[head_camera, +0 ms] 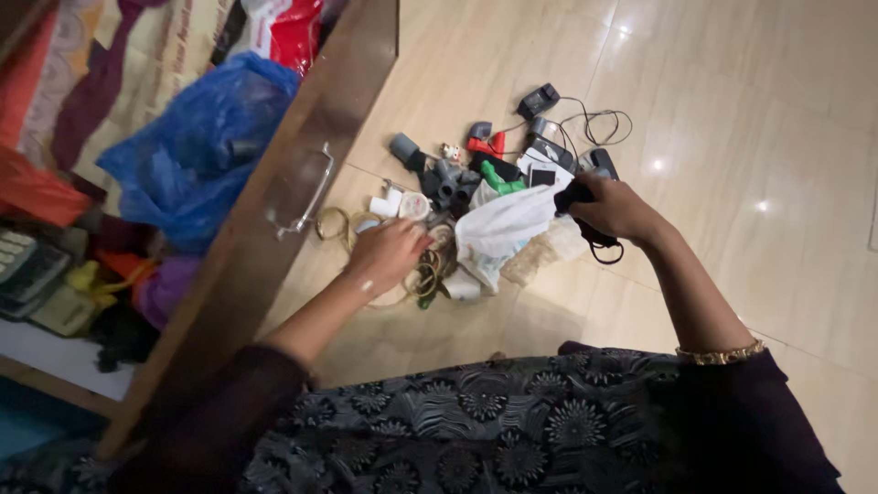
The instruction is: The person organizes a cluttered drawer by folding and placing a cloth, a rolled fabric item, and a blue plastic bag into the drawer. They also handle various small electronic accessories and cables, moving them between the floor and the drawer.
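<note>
**Both hands down in the floor pile**

Nearest the camera, dark patterned clothing across the lap, a gold bangle (722,354) on the right wrist. Just beyond, left hand (389,253) palm-down on the near-left edge of the heap, fingers curled loosely over coiled rings and wire loops (425,270); whether anything is actually pinched there, cannot tell, since the fingertips are hidden under the hand. Right hand (615,209) over on the right side of the heap, grip closed around a small black device (574,195), a black cord loop (606,249) hanging below the wrist. Between the two hands, a white plastic bag (501,226), crumpled, lying on top of the clutter and touching the black device's end. Under and beside it, a pale lacy scrap (541,256).

Farther out on the tiled floor (750,119), grey pipe fittings (446,180) bunched together, a green piece (498,178) just beside them, a red piece (483,144) behind. Past those, a dark adapter (538,99) with thin cable (599,123) curling off to the right.

Off to the left, an open wooden drawer front with metal handle (311,187), and inside the drawer a blue plastic bag (206,146) with a calculator (27,265) at the far left edge.
</note>
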